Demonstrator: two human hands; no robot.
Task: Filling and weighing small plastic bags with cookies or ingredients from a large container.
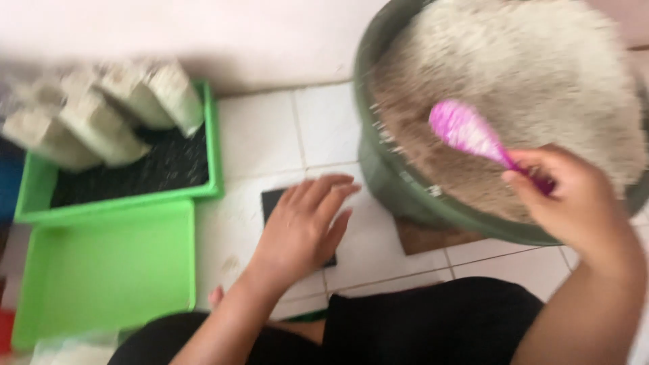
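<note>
Gripped in the closed fingers of the right hand [574, 199], a pink scoop [466, 130] is held by its handle with its bowl over the pale, grainy mix heaped in a large green basin [389, 182] at the far right; the left hand [304, 226] is spread open and empty, resting flat over a small black square [274, 199] on the white tiled floor [260, 132]. At the far left, several filled pale bags [108, 111] are stacked leaning in a green tray [215, 142] lined with dark mesh, and an empty green tray [101, 270] is set just nearer. The basin appears tilted toward the person and propped on a brown tile [426, 238], so a shift or slide could be caused by a hard push of the scoop, and mix could be spilled over the near rim onto the floor. Grains could also be dropped if the scoop were overloaded and carried across the gap to the trays. The leaning bags could be toppled by a knock on their tray. Much of the view is blurred, so finer detail cannot be told.
</note>
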